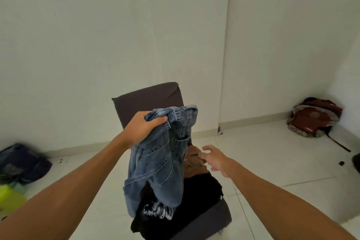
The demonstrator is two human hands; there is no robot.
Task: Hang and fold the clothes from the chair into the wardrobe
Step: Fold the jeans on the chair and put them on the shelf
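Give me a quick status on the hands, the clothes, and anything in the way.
Left hand gripping jeans, lifted above chair. Right hand open beside them. Brown and black clothes on seat. Nothing blocking.

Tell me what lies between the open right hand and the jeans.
Head view: only a brown garment on the chair shows between the right hand and the jeans.

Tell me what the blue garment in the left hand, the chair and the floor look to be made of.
Blue garment: denim, going by the faded wash, contrast stitching, pockets and belt loops.
Chair: dark matte upholstery, probably woven fabric over padding; soft rounded corners, no sheen.
Floor: pale glossy tiles, likely ceramic or similar; thin joint lines and soft reflections.
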